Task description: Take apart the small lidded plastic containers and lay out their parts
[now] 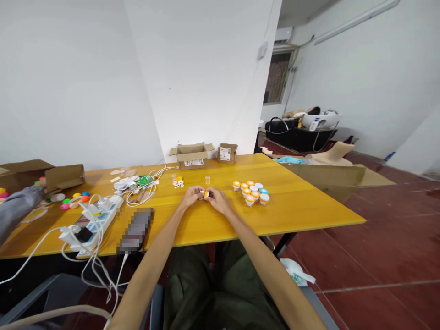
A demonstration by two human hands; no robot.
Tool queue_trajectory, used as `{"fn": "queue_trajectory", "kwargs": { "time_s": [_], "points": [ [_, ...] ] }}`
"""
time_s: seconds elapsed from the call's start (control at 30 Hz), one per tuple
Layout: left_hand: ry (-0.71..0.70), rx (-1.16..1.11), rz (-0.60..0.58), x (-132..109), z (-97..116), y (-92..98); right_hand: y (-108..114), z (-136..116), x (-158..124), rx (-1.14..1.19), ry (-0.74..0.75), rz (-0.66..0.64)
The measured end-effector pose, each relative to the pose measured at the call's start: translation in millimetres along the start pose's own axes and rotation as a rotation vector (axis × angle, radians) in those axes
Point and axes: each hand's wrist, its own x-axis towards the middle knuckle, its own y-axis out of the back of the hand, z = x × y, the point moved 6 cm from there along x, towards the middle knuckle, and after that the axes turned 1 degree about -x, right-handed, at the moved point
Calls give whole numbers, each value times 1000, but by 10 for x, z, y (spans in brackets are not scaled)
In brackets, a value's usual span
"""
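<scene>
My left hand (193,196) and my right hand (217,200) meet over the yellow table, fingers closed. Between the right fingertips is a small orange-and-white lid (206,194). The left fingers pinch a small white piece (201,192) right beside it, too small to make out fully. Just beyond my hands stands a clear small cup (207,180). To the left of it lie several little white discs (178,184) and an orange ring-like lid (179,178). On the right a group of clear jars with orange, white and blue lids (255,194) stands close together.
An open cardboard box (192,158) and a smaller box (227,153) stand against the wall. Left are tangled white cables, a power strip (99,224), a phone (136,229) and colored balls (85,198). Another person's sleeve (19,208) reaches in at far left.
</scene>
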Motion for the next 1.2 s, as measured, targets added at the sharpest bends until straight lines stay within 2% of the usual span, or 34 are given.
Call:
{"fn": "queue_trajectory", "kwargs": {
  "time_s": [0.5,0.7,0.9,1.07,1.2],
  "points": [
    [9,24,56,-25,14,69,8,9,-13,-76,28,80],
    [-14,24,138,-36,53,101,72,111,25,-14,-72,214],
    [-14,29,178,-59,73,114,98,228,25,-148,-150,287],
    [-20,8,165,-74,113,109,92,262,15,-243,-112,307],
    [-25,-11,148,-78,143,85,113,188,3,-311,-49,304]
  ]
}}
